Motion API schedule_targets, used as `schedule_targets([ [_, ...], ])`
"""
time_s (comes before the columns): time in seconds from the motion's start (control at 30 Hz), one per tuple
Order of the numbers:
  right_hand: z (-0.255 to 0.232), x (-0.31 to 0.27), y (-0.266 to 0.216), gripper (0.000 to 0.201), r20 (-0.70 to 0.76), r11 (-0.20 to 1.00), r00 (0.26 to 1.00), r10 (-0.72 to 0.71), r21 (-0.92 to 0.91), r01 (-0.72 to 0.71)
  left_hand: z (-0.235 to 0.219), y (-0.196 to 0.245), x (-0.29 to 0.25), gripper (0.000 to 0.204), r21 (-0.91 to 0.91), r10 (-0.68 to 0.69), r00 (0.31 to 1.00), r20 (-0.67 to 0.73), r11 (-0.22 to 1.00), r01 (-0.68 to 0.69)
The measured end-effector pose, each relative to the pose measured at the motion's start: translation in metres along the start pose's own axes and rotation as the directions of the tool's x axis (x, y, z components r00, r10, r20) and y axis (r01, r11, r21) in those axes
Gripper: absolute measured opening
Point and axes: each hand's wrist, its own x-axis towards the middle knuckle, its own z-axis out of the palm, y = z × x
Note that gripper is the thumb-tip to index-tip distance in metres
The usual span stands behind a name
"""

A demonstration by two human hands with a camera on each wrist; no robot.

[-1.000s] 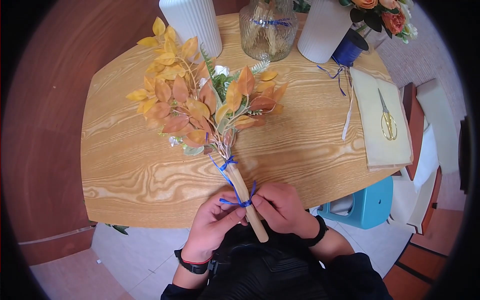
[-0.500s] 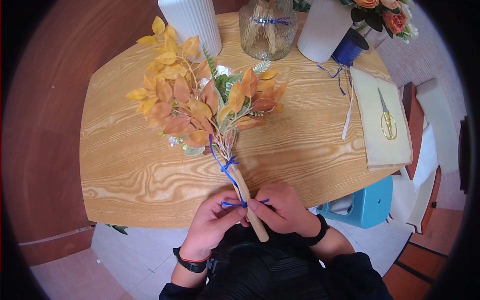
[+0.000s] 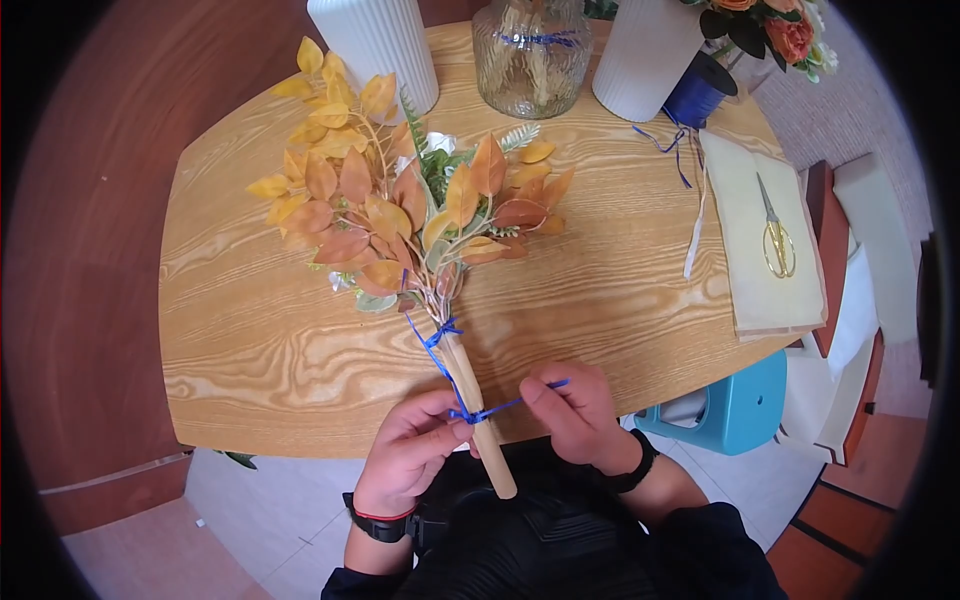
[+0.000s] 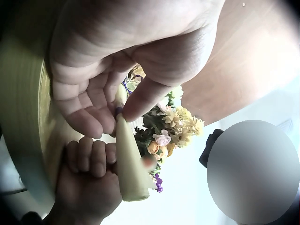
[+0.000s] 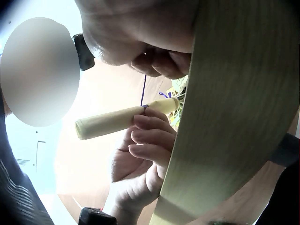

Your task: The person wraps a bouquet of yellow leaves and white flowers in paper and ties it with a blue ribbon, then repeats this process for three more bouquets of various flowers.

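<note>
A bouquet (image 3: 400,215) of orange and yellow leaves with some white flowers lies on the table, its stems toward the person. Tan paper wraps the stem bundle (image 3: 493,465), which reaches past the table edge. Blue ribbon (image 3: 505,405) circles the wrap low down, and a blue bow (image 3: 445,328) sits higher up. With thumb and fingers the left hand (image 3: 412,445) pinches the wrapped stems at the lower ribbon. The right hand (image 3: 572,420) pinches one ribbon end, drawn straight out to the right. In the right wrist view the ribbon runs taut from the wrapped stems (image 5: 110,123).
Gold-handled scissors (image 3: 778,240) lie on pale paper sheets (image 3: 745,290) at the right. Behind stand two white ribbed vases (image 3: 385,55), a glass vase (image 3: 530,75) and a blue ribbon spool (image 3: 702,92). A blue stool (image 3: 740,405) is below the table's right edge.
The right hand has moved away to the right, drawing the ribbon end out into a straight line. The left hand and the wrapped stems have shifted slightly left and toward the person.
</note>
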Motion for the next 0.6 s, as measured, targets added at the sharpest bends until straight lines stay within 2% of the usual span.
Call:
schedule_targets([
  [0.1, 0.000, -0.007, -0.002, 0.026, -0.072, 0.897, 0.941, 0.332, 0.334, -0.291, -0.005, 0.000, -0.001, 0.026, -0.025, 0.005, 1.000, 0.019, 1.000, -0.005],
  [0.2, -0.003, -0.001, 0.010, 0.030, -0.133, 0.737, 0.958, 0.254, 0.668, -0.103, -0.008, -0.002, -0.002, 0.026, -0.055, 0.011, 1.000, 0.002, 0.998, -0.011],
  [0.4, -0.002, -0.002, 0.013, 0.028, -0.168, 0.708, 0.957, 0.238, 0.704, -0.053, -0.007, -0.002, -0.003, 0.026, -0.012, 0.014, 1.000, 0.003, 1.000, -0.014],
  [0.5, -0.001, -0.003, 0.011, 0.022, -0.190, 0.685, 0.931, 0.311, 0.724, -0.081, -0.009, -0.002, -0.002, 0.026, -0.035, 0.009, 1.000, 0.026, 0.999, -0.008],
  [0.6, -0.008, 0.005, 0.004, 0.026, -0.175, 0.582, 0.943, 0.283, 0.812, -0.024, -0.012, -0.004, -0.003, 0.028, -0.079, 0.017, 0.999, 0.036, 0.997, -0.014],
])
